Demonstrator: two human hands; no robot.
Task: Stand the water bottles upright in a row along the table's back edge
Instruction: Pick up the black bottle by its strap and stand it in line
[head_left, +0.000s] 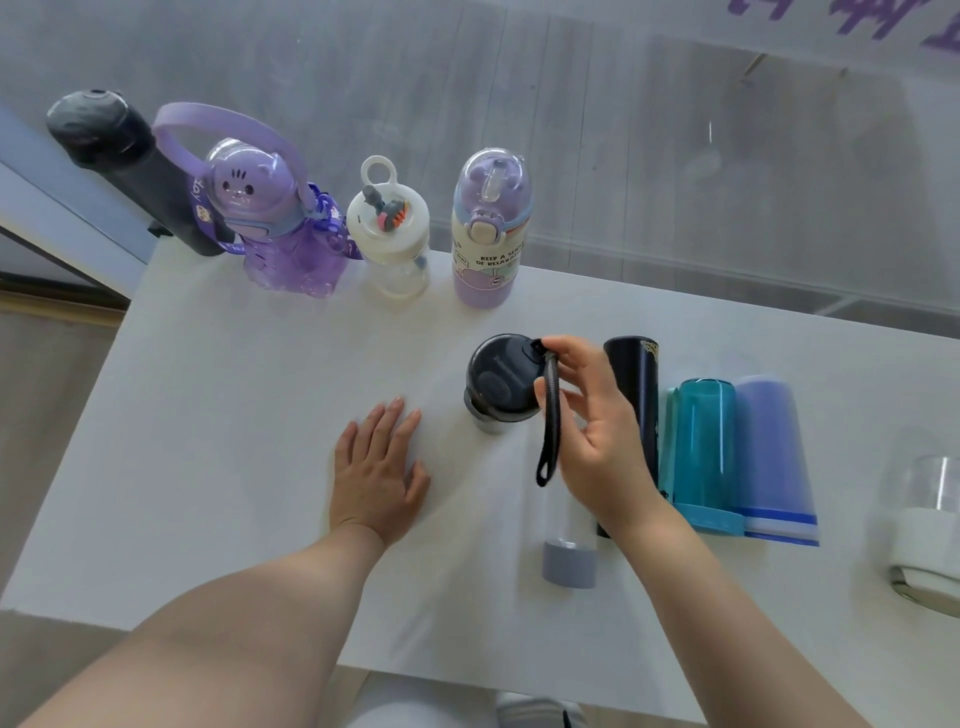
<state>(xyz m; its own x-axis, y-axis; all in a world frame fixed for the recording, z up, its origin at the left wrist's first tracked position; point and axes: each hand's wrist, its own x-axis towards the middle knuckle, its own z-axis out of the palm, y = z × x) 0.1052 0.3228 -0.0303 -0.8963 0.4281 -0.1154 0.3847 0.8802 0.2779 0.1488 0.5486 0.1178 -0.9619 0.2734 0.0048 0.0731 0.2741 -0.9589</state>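
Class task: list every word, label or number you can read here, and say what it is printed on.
"KEEP A SENSE OF RELAXAT…", cut off at the edge: pale purple bottle.
"…oy", partly hidden: strap of the purple bear bottle.
Purple lettering at top right: cropped, unreadable.
Gold print on the dark lying bottle: too blurred.

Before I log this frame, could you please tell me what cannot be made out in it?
- Head view: the dark bottle lying down is partly hidden by the right hand.
- The clear glass is cut off by the right edge.
- The clear bottle with the grey cap: its upper end is behind the right hand.
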